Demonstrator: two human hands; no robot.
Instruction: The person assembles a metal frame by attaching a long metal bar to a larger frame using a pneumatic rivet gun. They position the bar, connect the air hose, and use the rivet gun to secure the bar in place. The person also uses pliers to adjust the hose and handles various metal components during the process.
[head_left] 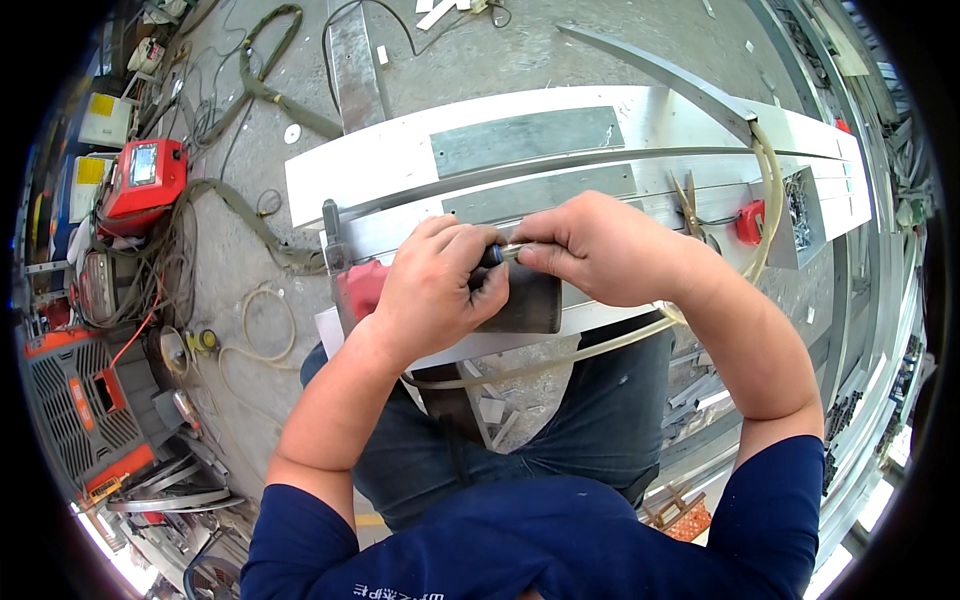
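Note:
In front of my body, a small cylindrical piece [503,254] with a dark end, a blue ring and a shiny metal part lies between both hands. My left hand [435,275] is closed around its dark end. The thumb and fingers of my right hand [600,248] pinch the metal end. Just below them, a dark flat-sided block [535,306] rests over the pale metal bench, partly covered by my left hand. A red object [363,287] is next to my left wrist; its kind is hard to tell.
Scissors [688,206], a red tape measure [750,222] and a metal box of small fasteners [800,212] are on the right. A clear hose [768,190] loops over the bench [350,165]. A long metal bar [660,72] sticks out beyond it. Cables and a red machine [145,180] stand left.

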